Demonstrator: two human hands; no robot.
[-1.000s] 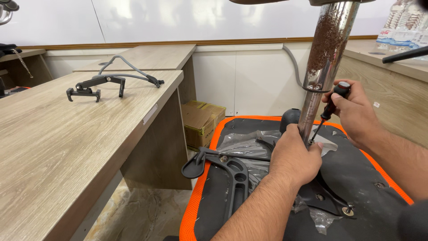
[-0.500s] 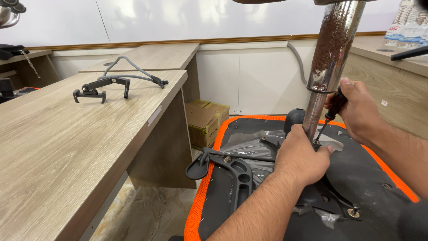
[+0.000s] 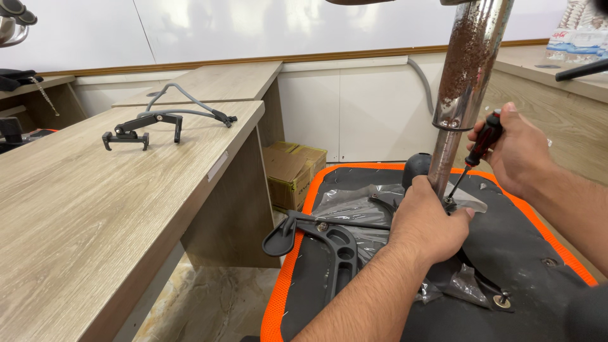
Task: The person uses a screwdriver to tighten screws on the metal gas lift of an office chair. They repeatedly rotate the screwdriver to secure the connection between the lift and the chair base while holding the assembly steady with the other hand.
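Left hand (image 3: 427, 221) wrapped round the pole (image 3: 465, 88) foot, keeping it steady at the seat (image 3: 532, 228) middle. Right hand (image 3: 522, 152) gripping the screwdriver (image 3: 478, 149), tip down at the foot.

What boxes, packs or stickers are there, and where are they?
Cardboard box: brown, boxy, on the floor under the desk end.
Bottle pack: clear plastic wrap, top right on the counter.
Label: small pale strip on the desk's front edge.
Plastic wrap: clear, crumpled on the black seat underside.
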